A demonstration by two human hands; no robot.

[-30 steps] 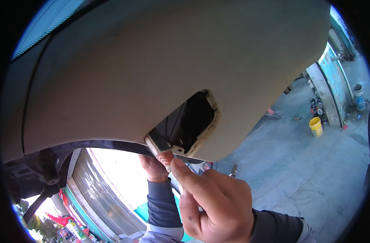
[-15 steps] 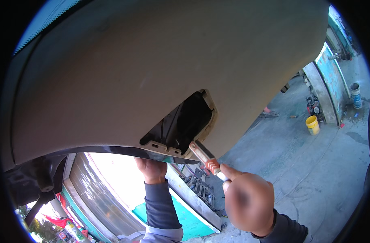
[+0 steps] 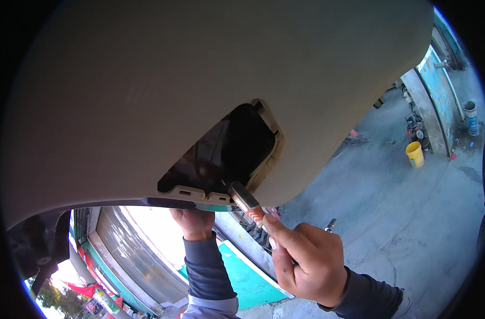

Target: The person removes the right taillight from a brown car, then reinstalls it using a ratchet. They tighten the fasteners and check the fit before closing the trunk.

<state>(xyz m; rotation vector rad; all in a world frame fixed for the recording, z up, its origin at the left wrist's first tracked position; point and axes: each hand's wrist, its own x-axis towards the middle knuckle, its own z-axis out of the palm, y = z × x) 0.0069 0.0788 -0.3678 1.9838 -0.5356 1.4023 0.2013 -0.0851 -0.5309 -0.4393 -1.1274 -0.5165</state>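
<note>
A large beige-brown car bumper cover [image 3: 120, 106] fills the upper view, with a dark slanted opening [image 3: 247, 135] in its lower part. Small slotted tabs line the opening's rim. Between the thumb and fingers, my right hand [image 3: 311, 258] grips a slim grey-and-orange hand tool [image 3: 246, 202]. Its far end reaches into the lower corner of the opening; the exact kind of tool is unclear. My left hand [image 3: 194, 222] goes up behind the bumper's lower edge, its fingers hidden there.
A yellow bucket [image 3: 414, 154] and a blue-and-grey bucket [image 3: 470, 118] stand on the concrete floor at right, near a wall [image 3: 431, 98]. Below left are a metal shutter [image 3: 131, 250] and a teal panel [image 3: 247, 279]. Dark car parts [image 3: 43, 242] hang at the far left.
The tool in my right hand has moved left and its tip now lies inside the opening's edge. The bumper opening appears further left and larger in view. My left hand stays behind the lower edge.
</note>
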